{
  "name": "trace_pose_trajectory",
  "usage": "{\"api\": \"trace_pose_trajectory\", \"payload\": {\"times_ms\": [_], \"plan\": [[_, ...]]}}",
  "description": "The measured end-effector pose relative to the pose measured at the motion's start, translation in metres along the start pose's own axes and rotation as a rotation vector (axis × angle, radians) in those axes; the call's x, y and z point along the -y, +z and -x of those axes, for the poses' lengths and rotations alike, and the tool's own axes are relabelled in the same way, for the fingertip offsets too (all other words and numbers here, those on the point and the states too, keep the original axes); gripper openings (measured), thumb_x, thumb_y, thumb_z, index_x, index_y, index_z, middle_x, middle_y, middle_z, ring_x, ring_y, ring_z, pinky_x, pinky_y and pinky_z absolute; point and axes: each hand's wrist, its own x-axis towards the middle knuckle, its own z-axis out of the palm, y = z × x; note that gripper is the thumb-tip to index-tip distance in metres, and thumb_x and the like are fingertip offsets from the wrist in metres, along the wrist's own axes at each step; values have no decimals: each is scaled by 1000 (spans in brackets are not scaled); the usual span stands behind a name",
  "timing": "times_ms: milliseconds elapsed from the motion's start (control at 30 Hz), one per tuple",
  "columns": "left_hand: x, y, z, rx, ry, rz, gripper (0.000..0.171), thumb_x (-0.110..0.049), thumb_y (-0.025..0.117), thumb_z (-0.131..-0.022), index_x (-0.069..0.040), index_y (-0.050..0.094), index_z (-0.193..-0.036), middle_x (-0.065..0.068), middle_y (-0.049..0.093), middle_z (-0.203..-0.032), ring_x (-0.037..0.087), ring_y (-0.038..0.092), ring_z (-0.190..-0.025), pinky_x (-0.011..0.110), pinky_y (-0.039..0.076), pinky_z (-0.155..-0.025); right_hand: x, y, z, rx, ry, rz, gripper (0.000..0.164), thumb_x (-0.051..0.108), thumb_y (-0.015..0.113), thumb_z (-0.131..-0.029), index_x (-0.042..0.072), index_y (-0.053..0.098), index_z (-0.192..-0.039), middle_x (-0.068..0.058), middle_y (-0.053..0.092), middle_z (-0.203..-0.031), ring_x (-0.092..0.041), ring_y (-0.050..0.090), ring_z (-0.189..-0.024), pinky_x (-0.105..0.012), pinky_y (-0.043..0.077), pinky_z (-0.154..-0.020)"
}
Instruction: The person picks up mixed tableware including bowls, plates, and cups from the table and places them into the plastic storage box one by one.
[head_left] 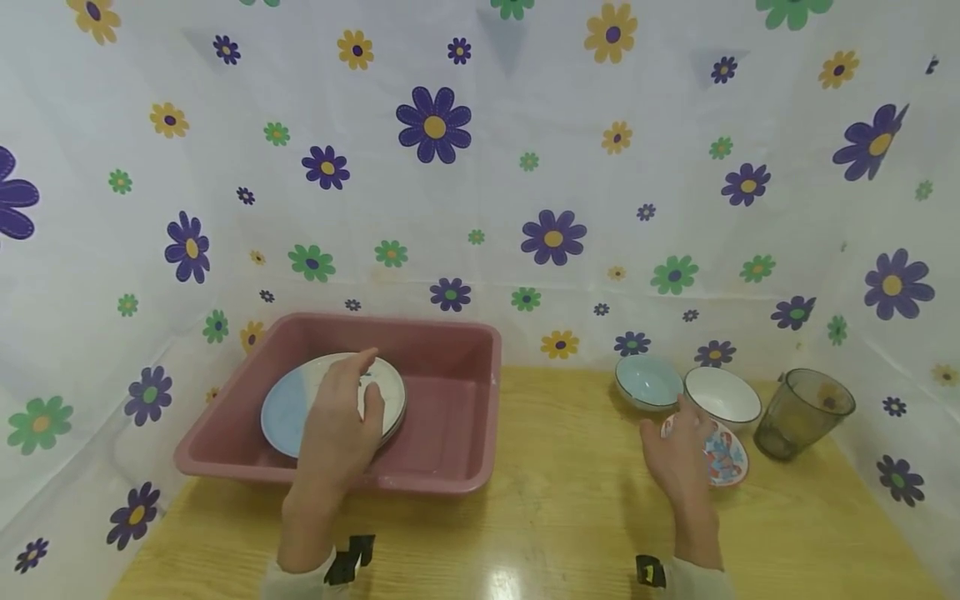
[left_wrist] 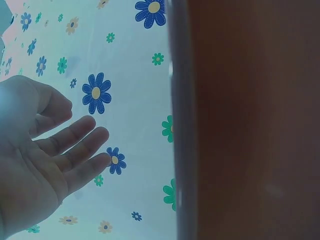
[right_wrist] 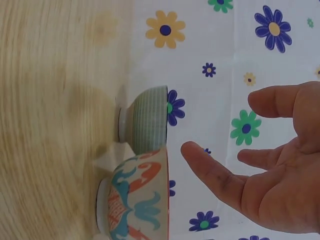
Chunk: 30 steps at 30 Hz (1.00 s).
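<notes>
My left hand [head_left: 337,429] hovers over the pink basin [head_left: 457,396], above a blue-and-white plate [head_left: 285,412] that lies in it, apparently on top of another. Its fingers look relaxed in the left wrist view, with nothing in them. On the right, my right hand [head_left: 678,458] is held over a bowl with a red and blue pattern [head_left: 727,458]. In the right wrist view, the fingers are spread and apart from the patterned bowl's side [right_wrist: 145,195]. Just behind stands a light blue bowl [head_left: 648,383], its outside striped green [right_wrist: 150,120], beside a white bowl [head_left: 722,397].
A dark, see-through glass cup [head_left: 802,417] stands to the right of the bowls. Everything sits on a wooden table [head_left: 555,475]. A white sheet with flowers [head_left: 480,192] closes off the back and both sides.
</notes>
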Motion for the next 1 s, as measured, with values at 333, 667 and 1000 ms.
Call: {"api": "trace_pose_trajectory", "payload": {"times_ms": [333,667,1000], "plan": [[-2,-1,4,-8,12,-8,36,5,58,-90,8,57,-126,23,61,-115,35,60,-105,51,54,-86,-13,-7,-4,67,69,54,81,23,45,-97,-5,-5,-155,-40,-14,-153,-64,7,-138,-73,18,-109],[-4,0,2,3,10,-9,37,6,60,-89,7,57,-126,22,61,-115,35,60,-104,51,54,-86,-18,-8,-4,89,43,69,72,22,43,-98,-14,11,-151,-44,6,-152,-61,10,-140,-70,17,-112],[-5,3,2,23,0,-23,35,4,60,-90,5,58,-125,21,62,-116,35,61,-107,51,54,-88,-23,-13,-7,55,7,172,57,17,38,-98,-18,32,-143,-43,34,-143,-59,32,-132,-65,30,-109]]}}
